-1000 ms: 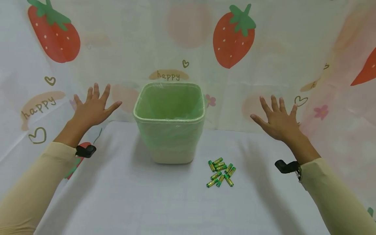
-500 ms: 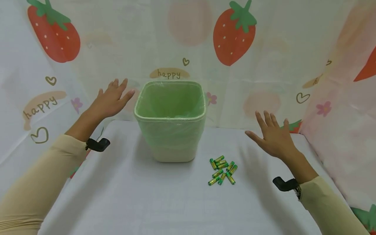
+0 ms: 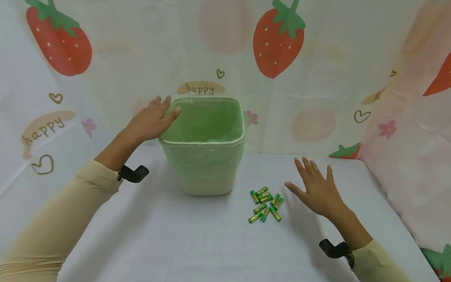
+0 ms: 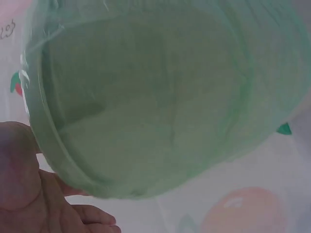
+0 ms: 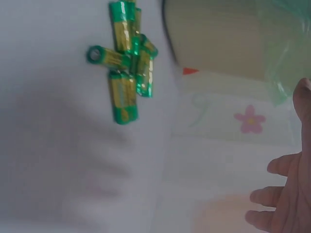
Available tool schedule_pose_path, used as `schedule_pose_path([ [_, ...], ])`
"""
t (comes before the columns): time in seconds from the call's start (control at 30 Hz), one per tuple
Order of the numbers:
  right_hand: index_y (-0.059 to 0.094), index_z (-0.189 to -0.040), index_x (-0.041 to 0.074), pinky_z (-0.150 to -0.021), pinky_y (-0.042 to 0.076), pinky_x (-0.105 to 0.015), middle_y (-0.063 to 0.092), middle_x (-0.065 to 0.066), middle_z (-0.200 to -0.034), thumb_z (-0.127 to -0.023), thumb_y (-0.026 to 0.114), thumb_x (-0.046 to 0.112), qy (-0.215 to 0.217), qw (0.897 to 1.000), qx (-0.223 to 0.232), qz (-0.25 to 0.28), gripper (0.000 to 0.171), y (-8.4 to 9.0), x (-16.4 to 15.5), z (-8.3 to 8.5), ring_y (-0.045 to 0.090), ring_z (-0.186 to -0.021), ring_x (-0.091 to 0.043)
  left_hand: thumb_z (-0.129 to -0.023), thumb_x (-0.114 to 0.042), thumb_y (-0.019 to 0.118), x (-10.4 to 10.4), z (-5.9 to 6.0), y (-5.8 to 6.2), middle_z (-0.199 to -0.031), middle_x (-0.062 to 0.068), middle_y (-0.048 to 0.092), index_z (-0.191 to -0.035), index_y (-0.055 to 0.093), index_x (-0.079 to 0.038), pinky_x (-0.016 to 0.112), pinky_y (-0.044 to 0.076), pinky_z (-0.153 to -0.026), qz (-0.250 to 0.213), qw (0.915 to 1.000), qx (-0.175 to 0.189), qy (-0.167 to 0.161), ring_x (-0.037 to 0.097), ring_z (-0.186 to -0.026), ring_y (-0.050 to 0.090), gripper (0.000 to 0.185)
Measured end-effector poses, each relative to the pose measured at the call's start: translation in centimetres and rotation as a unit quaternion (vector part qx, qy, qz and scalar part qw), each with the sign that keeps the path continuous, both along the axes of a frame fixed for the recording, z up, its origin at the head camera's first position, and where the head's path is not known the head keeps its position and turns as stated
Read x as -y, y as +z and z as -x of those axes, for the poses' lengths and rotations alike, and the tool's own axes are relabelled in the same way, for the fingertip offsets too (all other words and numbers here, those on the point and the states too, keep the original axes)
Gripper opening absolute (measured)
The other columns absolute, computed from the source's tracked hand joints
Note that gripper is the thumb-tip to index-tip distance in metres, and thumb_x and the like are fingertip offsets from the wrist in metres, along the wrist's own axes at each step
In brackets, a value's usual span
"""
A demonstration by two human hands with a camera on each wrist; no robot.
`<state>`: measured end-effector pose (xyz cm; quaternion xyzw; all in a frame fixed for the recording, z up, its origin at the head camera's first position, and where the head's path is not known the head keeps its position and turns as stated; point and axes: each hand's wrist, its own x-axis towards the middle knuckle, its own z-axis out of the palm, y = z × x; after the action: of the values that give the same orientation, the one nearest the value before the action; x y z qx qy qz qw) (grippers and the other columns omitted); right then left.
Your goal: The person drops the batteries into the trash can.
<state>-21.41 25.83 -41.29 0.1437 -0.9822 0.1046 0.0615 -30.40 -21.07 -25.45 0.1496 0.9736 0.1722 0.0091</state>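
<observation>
Both hands had moved inward: left hand (image 3: 149,122), fingers straight, reached the bin (image 3: 203,145) rim at frame centre; right hand (image 3: 317,192), fingers spread, hovered beside the batteries (image 3: 266,204), lower centre-right. Approach step; a pinch on one battery likely follows.

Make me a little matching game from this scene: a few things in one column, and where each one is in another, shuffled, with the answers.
Things
1. person's left hand
2. person's right hand
3. pile of small green-and-yellow batteries
4. square pale bin lined with a green plastic bag

Places
A. lying on the white tablecloth, right of the bin's base
B. fingers spread, just right of the batteries
C. at the bin's left rim
D. standing in the middle of the table

Pairs: 1-C, 2-B, 3-A, 4-D
</observation>
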Motion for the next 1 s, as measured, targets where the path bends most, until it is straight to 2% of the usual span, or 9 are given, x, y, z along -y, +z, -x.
schedule_pose_path([
  [0.3,0.021,-0.163,0.009,-0.116,-0.002,-0.072,0.022,-0.023,-0.165,-0.101,0.048,0.062,-0.003,1.0,0.011,0.015,0.086,-2.5,0.8,-1.2,0.02,-0.151,-0.045,-0.11,-0.051,0.027,-2.2,0.5,0.3,-0.164,0.031,-0.006,-0.161,0.0,0.004,0.064,0.004,-0.121,0.0,0.9997,0.018,-0.018,0.048,-0.152,-0.007,0.079],
  [0.47,0.023,-0.163,0.009,-0.116,0.002,-0.073,0.025,-0.023,-0.164,-0.101,0.048,0.062,-0.004,1.0,0.023,0.016,0.085,-3.8,1.2,-1.7,0.024,-0.15,-0.045,-0.111,-0.048,0.027,-2.7,0.9,-0.4,-0.164,0.033,-0.006,-0.159,0.004,0.008,0.062,0.004,-0.122,0.007,0.9996,0.018,-0.02,0.049,-0.152,-0.006,0.078],
  [0.63,0.026,-0.162,0.009,-0.117,0.008,-0.072,0.028,-0.021,-0.164,-0.102,0.05,0.057,-0.001,0.999,0.028,0.028,0.08,-4.9,1.1,-1.9,0.026,-0.15,-0.043,-0.111,-0.049,0.025,-2.7,1.1,-1.1,-0.164,0.033,-0.008,-0.159,0.001,0.008,0.061,0.003,-0.122,0.019,0.9994,0.02,-0.018,0.048,-0.152,-0.006,0.079],
  [0.83,0.028,-0.161,0.008,-0.115,0.024,-0.068,0.03,-0.021,-0.163,-0.105,0.047,0.053,0.011,0.998,0.034,0.047,0.075,-6.0,1.0,-2.3,0.029,-0.148,-0.043,-0.11,-0.054,0.024,-2.9,0.9,-1.6,-0.164,0.032,-0.007,-0.16,0.001,0.007,0.059,-0.001,-0.123,0.053,0.9985,0.006,-0.015,0.045,-0.153,-0.005,0.082],
  [1.0,0.031,-0.161,0.008,-0.106,0.038,-0.069,0.034,-0.023,-0.16,-0.105,0.048,0.052,0.015,0.997,0.038,0.065,0.073,-6.4,0.9,-2.7,0.039,-0.141,-0.047,-0.109,-0.058,0.021,-3.0,1.1,-1.9,-0.165,0.03,-0.009,-0.16,-0.001,0.007,0.055,-0.005,-0.124,0.073,0.997,0.001,-0.023,0.042,-0.154,-0.008,0.085],
])
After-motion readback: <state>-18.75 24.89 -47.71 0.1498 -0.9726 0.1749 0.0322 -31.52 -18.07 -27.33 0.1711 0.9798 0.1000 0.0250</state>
